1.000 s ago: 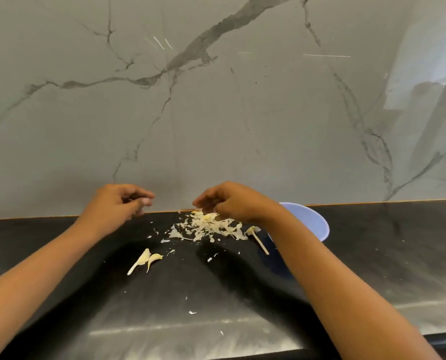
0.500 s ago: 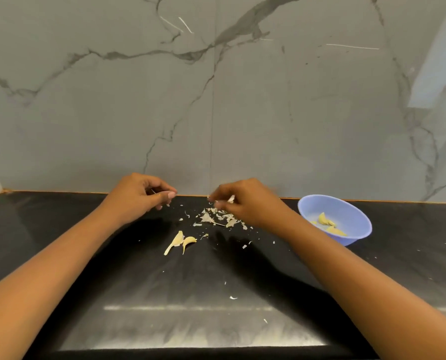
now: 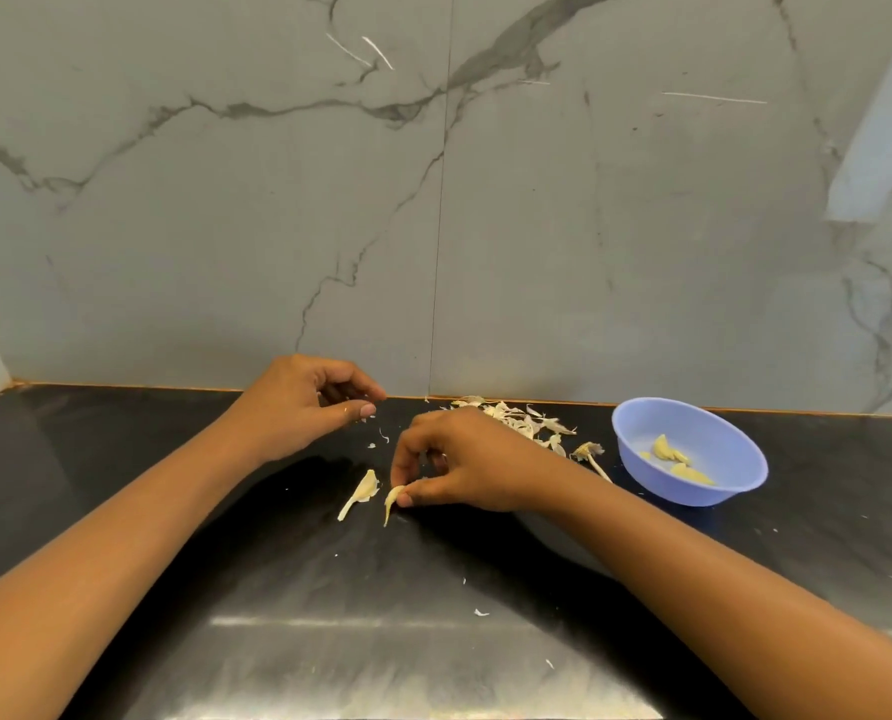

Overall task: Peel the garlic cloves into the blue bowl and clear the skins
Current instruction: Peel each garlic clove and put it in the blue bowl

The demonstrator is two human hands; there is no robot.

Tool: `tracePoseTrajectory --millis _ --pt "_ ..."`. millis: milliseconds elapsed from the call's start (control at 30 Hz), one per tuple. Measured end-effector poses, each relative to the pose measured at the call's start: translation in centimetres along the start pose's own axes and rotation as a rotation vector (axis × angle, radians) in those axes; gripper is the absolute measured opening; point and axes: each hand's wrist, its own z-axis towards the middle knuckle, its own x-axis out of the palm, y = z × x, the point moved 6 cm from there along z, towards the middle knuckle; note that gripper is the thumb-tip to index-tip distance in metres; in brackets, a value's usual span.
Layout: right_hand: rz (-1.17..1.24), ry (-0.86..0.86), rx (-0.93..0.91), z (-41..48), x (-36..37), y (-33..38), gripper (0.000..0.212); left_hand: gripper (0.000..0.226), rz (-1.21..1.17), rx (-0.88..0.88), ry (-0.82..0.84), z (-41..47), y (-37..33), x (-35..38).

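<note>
Skins (image 3: 521, 420) lie in one loose pile at the foot of the wall, and your right hand (image 3: 464, 459) covers the near part of it, so its full extent cannot be seen. Your left hand (image 3: 303, 407) hangs over the black counter (image 3: 277, 589) with fingers curled and thumb near the forefinger; whether it holds a small piece, I cannot tell. Both your forearms are cut off by the lower edge.

You have two unpeeled cloves on the counter. The right clove (image 3: 392, 498) is pinched at its upper end between thumb and forefinger of your right hand. The left clove (image 3: 363, 491) lies just beside it, untouched. One dry stem (image 3: 592, 457) lies between the pile and the blue bowl (image 3: 693, 495). The peeled cloves (image 3: 664, 449) rest inside the bowl; their exact number is hard to make out.

Half a second ago your right hand was at the pile; now it is nearer to you, on the clove.
</note>
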Motion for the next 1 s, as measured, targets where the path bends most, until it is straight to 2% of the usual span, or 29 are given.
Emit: tracePoseTrajectory --millis 67,133,233,333,467,800,900,1000 --pt "0.121 -0.051 0.096 -0.5 -1.3 -1.3 0.010 0.030 -0.008 0.038 -0.014 -0.1 -0.4 0.1" --pt "0.323 -0.109 0.210 -1.0 -2.6 -2.9 0.011 0.027 -0.057 0.036 -0.044 -0.1 -0.9 0.1" --pt "0.450 -0.239 0.288 -1.5 -3.9 -4.3 0.012 0.025 -0.290 -0.038 -0.025 -0.3 -1.8 0.9" --pt "0.498 -0.350 0.270 -1.3 -4.2 -4.1 0.010 0.029 -0.411 -0.075 -0.008 -0.5 -3.0 2.2" --pt "0.583 -0.468 0.209 -1.1 -4.0 -3.2 0.008 0.023 -0.533 -0.106 -0.033 -0.4 -3.0 2.4" --pt "0.909 -0.457 0.100 -1.0 -3.5 -2.2 0.013 0.020 -0.845 -0.238 -0.044 -0.4 -2.5 2.8" --pt "0.815 -0.498 0.075 -1.1 -3.9 -2.1 0.011 0.021 -0.874 -0.240 -0.013 -0.5 -2.7 3.1" --pt "0.763 -0.521 0.053 -1.3 -4.6 -2.1 0.011 0.016 -0.769 -0.211 -0.019 -0.3 -2.4 3.1"
